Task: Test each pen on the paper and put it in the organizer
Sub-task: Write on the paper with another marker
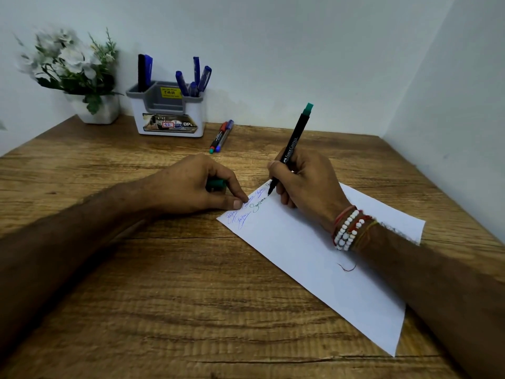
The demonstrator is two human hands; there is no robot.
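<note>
I see bare wood on the brown wood-grain bench (pixel 164 296) between and left of the forearms (pixel 68 236). Mid-bench sit the left grip (pixel 191 187), curled round a green cap (pixel 216 184), and the right grip (pixel 308 181), its black felt pen (pixel 293 143) slanting upward. Behind them a strip runs back to the wall (pixel 273 50), crossed by two loose marker pens (pixel 221 136) just right of the white-and-grey plastic organizer (pixel 168 116). Its middle compartment is open above; capped pens (pixel 203 79) rise from the side ones. A white pot of white flowers (pixel 95 108) fills the back-left corner.
</note>
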